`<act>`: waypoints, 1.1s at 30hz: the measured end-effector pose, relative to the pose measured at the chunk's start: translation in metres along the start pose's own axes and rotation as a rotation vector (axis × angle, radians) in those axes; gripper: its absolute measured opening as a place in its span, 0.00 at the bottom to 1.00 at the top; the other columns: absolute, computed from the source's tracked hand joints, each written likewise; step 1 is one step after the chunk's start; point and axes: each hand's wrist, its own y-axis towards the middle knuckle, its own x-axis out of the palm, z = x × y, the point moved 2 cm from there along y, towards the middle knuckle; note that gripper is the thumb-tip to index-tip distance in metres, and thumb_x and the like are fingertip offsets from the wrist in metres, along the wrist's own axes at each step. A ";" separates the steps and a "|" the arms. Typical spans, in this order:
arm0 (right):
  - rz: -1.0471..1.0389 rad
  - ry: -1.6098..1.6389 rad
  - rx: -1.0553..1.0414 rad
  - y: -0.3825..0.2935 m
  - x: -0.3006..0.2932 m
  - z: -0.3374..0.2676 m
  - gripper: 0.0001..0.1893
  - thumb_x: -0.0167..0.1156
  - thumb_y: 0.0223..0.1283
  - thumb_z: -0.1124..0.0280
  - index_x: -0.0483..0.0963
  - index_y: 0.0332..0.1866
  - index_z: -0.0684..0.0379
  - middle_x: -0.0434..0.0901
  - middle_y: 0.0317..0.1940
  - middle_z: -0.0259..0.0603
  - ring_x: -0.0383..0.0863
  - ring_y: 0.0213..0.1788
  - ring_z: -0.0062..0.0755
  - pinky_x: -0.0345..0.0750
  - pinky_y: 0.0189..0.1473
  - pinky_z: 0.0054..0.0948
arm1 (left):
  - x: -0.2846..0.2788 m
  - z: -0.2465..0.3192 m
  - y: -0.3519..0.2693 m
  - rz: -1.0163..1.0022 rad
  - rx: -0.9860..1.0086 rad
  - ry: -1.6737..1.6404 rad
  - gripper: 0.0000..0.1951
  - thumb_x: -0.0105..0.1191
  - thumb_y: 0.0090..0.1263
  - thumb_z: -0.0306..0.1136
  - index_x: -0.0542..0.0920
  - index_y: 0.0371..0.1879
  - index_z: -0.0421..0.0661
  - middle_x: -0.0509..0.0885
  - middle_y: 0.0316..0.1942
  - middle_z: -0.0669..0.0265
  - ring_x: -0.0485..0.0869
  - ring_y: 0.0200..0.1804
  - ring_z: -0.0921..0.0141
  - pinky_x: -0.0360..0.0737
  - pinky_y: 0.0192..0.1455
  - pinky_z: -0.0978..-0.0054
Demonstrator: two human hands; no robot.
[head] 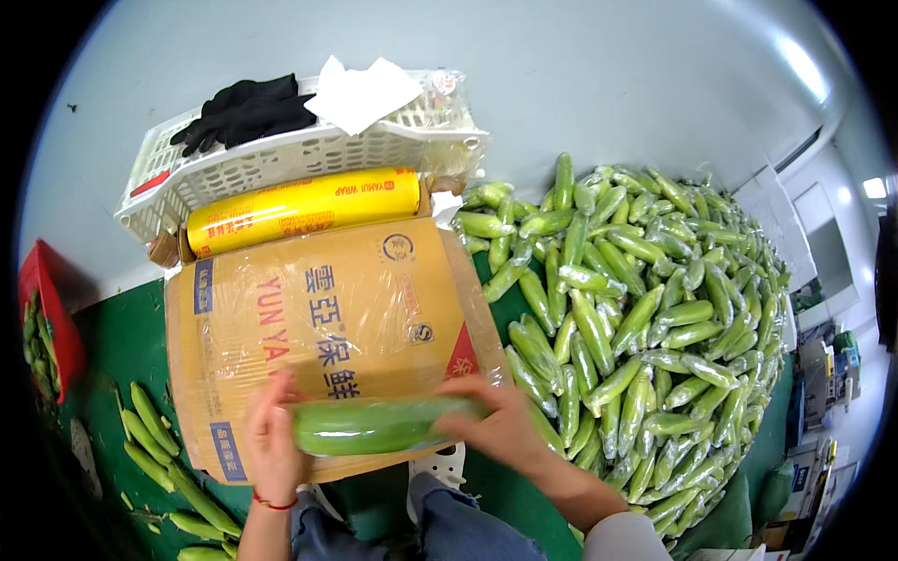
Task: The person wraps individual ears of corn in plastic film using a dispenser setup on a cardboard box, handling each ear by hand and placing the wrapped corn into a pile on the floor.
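Observation:
A long green squash [372, 426] lies sideways across the near part of a cardboard sheet [379, 280] covered in clear film. The squash looks glossy, as if film is around it, but motion blurs its surface. At its left end is my left hand [275, 428], a red cord around the wrist. My right hand [484, 417] grips the opposite end, its fingers blurred. Behind the cardboard rests a yellow roll of cling film [305, 209], lying crosswise and bearing printing.
A large pile of film-wrapped squash [631, 336] covers the right side. Unwrapped squash [151, 424] lie on the green floor [119, 315] at left, near a red container [59, 322]. A white plastic basket [280, 165] against the wall carries black gloves [245, 112] and white paper [365, 91].

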 end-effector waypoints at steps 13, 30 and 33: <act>0.738 0.544 0.363 0.046 -0.244 0.180 0.17 0.55 0.70 0.52 0.70 0.48 0.54 0.68 0.19 0.32 0.72 0.22 0.27 0.73 0.28 0.28 | -0.032 0.010 0.016 -0.011 0.408 1.246 0.23 0.62 0.58 0.35 0.78 0.54 0.45 0.72 0.59 0.46 0.72 0.61 0.47 0.71 0.60 0.50; 0.138 0.671 0.620 0.019 -0.042 0.161 0.30 0.42 0.74 0.45 0.63 0.68 0.60 0.75 0.60 0.40 0.76 0.59 0.32 0.73 0.61 0.32 | -0.161 -0.036 0.010 0.191 -0.294 0.957 0.49 0.64 0.57 0.54 0.55 0.74 0.45 0.77 0.57 0.48 0.80 0.55 0.54 0.77 0.56 0.63; 0.206 0.648 0.603 0.020 -0.026 0.171 0.30 0.41 0.74 0.46 0.64 0.67 0.60 0.75 0.60 0.41 0.76 0.59 0.32 0.71 0.62 0.32 | -0.179 -0.032 0.006 0.191 -0.361 0.803 0.46 0.66 0.60 0.39 0.54 0.74 0.38 0.68 0.68 0.49 0.72 0.67 0.63 0.68 0.68 0.69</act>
